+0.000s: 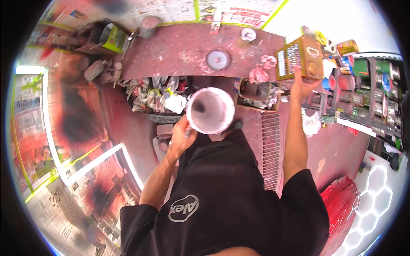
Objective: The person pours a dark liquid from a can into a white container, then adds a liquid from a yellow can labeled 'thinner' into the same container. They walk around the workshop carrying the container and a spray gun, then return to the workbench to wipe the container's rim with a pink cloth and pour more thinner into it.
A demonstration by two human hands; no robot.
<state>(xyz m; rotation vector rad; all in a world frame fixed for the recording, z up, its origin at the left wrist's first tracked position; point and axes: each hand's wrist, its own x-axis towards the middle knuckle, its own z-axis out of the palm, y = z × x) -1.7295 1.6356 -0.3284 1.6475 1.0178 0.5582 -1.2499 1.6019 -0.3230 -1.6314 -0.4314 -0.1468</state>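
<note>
Two hands busy at once over a paint-stained red workbench. Left hand closed around the side of a white plastic bucket, fingers wrapped on its wall, holding it upright close to the body, in front of the black apron. Inside of the bucket smeared pinkish and, as far as visible, without any liquid, so probably nothing poured yet. Right hand stretched up and to the right, gripping from below a rectangular golden-brown metal tin; fingers pressed on its lower edge, thumb side hidden, tin slightly tilted and lifted off the surface, just beside the shelf of small cans. Tin well apart from the bucket, still on the shelf side. Cap of the tin not possible to see clearly, so cannot tell if open. Further on the bench: a round lid, crumpled pink rags, a bin of rubbish under the edge. Judged from this: bucket ready, tin taken in hand, bringing together and pouring not yet done.
</note>
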